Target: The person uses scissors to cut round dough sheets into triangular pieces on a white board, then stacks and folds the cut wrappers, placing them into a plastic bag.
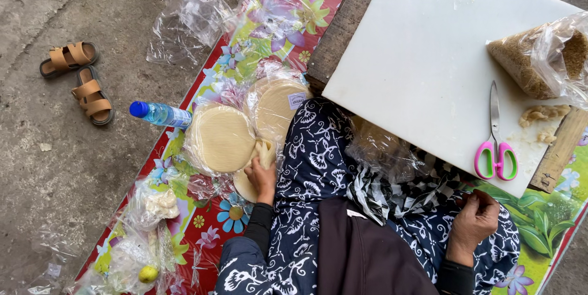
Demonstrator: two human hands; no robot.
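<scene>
My left hand [262,177] reaches down beside my left knee and grips the edge of a round pale wrapper sheet [250,183] lying on the flowered mat [288,19]. Two clear bags of stacked round wrappers [222,137] [277,104] lie just beyond it. My right hand [475,221] rests closed on my right knee, on the dark patterned trousers [318,166]; nothing shows in it. A white cutting board [422,56] lies ahead of my legs, with pink-handled scissors [497,148] near its right edge.
A clear bag of brown shredded filling [539,59] sits at the board's far right, with pale scraps [542,113] beside it. A blue-capped water bottle [160,113] lies at the mat's left edge. Tan sandals [79,80] stand on the concrete. Empty plastic bags [187,19] and a lime [147,273] lie around.
</scene>
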